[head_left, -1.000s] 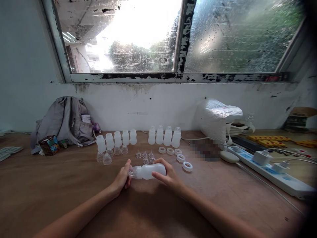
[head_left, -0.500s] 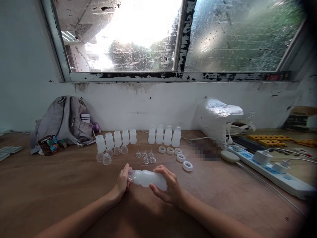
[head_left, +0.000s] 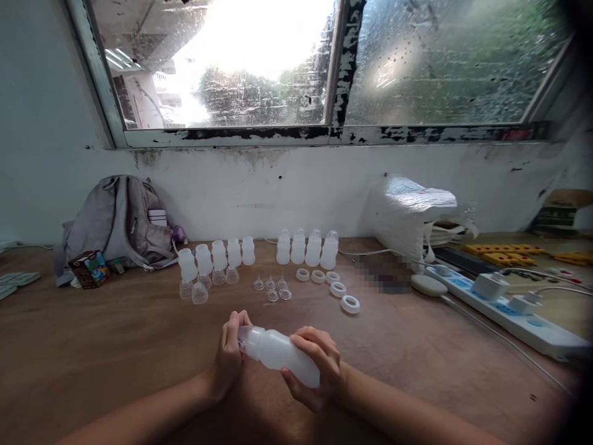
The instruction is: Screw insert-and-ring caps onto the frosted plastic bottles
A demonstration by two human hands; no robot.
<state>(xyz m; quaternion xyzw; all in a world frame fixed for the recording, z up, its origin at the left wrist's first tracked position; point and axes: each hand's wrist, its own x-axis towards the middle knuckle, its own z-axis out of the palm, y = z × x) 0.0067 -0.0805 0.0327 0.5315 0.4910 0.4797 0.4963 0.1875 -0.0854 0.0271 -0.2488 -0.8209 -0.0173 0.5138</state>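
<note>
A frosted baby bottle [head_left: 285, 353] lies tilted between my hands above the table, its clear cap end to the left. My right hand [head_left: 319, 364] is wrapped round the body near its base. At the other end, my left hand [head_left: 231, 346] grips the clear cap [head_left: 248, 340]. Beyond my hands lie several clear nipples [head_left: 272, 288] and several white collar rings [head_left: 350, 304]. Several open bottle bodies [head_left: 218, 254] stand at the back left with clear caps [head_left: 199, 293] before them. Several capped bottles [head_left: 313, 248] stand upright at the back middle.
A grey backpack [head_left: 118, 222] and a small printed carton [head_left: 89, 269] sit at the left against the wall. At the right are a white bag [head_left: 403, 216], a round pale disc [head_left: 428, 285] and a long power strip [head_left: 504, 309] with plugs and cables.
The bottle has tilted more, its base end dropping lower and to the right with my right hand. Both hands keep hold. The view has shifted slightly.
</note>
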